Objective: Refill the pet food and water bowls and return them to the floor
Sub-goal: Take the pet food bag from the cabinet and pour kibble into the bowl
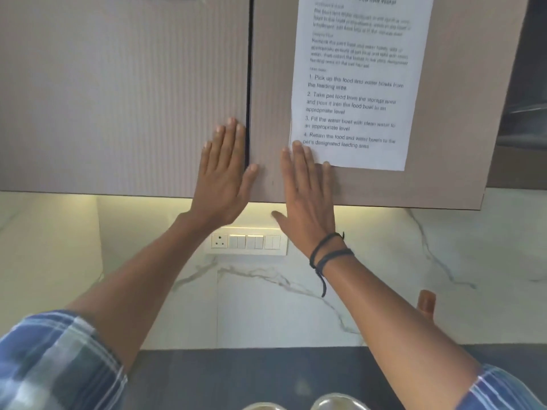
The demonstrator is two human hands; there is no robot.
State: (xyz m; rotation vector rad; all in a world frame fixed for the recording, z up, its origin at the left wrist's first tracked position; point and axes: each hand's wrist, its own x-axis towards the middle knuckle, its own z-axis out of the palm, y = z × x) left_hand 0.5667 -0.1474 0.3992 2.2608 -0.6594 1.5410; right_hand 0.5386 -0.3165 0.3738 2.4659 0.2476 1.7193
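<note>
Marble-veined backsplash (296, 306) behind a dark countertop (236, 377); overhead, two ribbed taupe cabinet doors meet at a dark seam. We have both palms flat on the doors. Left hand (222, 176) lies on the left cabinet door (118, 99) with fingers spread, thumb crossing the seam; right hand (307, 196) lies on the right cabinet door (269, 84), fingertips just over the bottom corner of the taped instruction sheet (355, 84). Neither hand is closed on anything.

Judgement: open palms near the seam suit pressing the doors closed or tripping a push latch — no handles visible.

Bowls: two pale rims (337, 402) barely show at the bottom edge, on the countertop between our forearms; contents not visible.

Clearance: the doors' lower edges overhang a lit gap above the switch panel (245, 241); countertop between the arms looks free. An orange-brown object (426, 303) stands by the right forearm — unidentified.
</note>
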